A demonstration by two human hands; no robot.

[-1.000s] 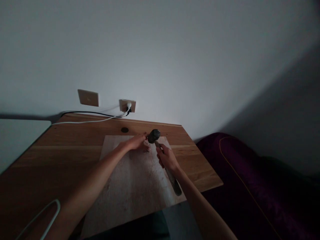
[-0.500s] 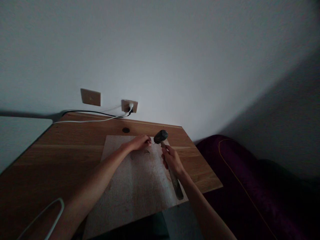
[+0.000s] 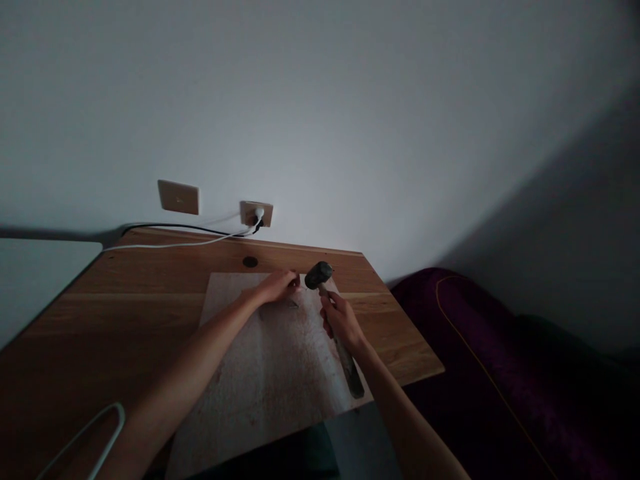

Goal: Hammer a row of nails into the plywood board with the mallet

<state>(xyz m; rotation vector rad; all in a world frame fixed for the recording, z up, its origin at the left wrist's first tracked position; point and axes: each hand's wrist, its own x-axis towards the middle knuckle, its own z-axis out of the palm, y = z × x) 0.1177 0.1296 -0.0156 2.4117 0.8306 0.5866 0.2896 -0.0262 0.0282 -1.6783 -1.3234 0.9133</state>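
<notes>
Hammer (image 3: 347, 363) was clamped in the right hand's (image 3: 343, 321) fingers over the board (image 3: 280, 373), handle slanted back toward the body. Left hand (image 3: 281, 286) was held just left of the head (image 3: 319, 274), fingers curled; contents couldn't be told.

We've got board (image 3: 245, 393) on counter (image 3: 400, 337). Hammer (image 3: 349, 370) in our right hand (image 3: 343, 323), over board's right side; hammer head (image 3: 318, 275) right of our left hand (image 3: 279, 285). Wall (image 3: 320, 133) behind counter, carrying socket (image 3: 247, 213), with wall plate (image 3: 179, 197) left of socket. Cables (image 3: 177, 246) along counter's back edge.
</notes>
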